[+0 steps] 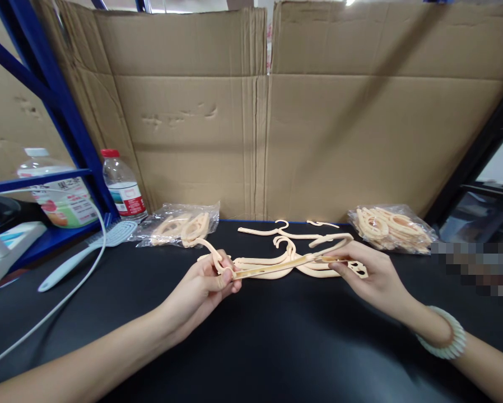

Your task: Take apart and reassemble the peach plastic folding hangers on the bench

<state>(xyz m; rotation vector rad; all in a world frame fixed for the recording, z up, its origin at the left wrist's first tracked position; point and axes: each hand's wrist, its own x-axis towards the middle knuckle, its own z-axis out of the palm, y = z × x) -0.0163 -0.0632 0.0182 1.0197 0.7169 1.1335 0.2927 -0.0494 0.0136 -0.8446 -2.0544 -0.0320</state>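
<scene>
My left hand [207, 285] and my right hand [371, 277] each pinch one end of a peach plastic hanger part [276, 267], held level just above the black table [251, 347]. The left fingers close on its curved end, the right fingers on its flat end. Behind it a small pile of assembled peach hangers [293, 246] lies on the table. A clear bag of peach parts [180, 225] sits at the back left and another clear bag of ring-shaped parts [390, 228] at the back right.
Cardboard sheets [260, 112] stand along the back. A blue shelf frame [50, 95] rises on the left, with two bottles [123, 184], a light hairbrush [87, 249] and a white cable [45, 319]. A pale bracelet [447, 333] circles my right wrist.
</scene>
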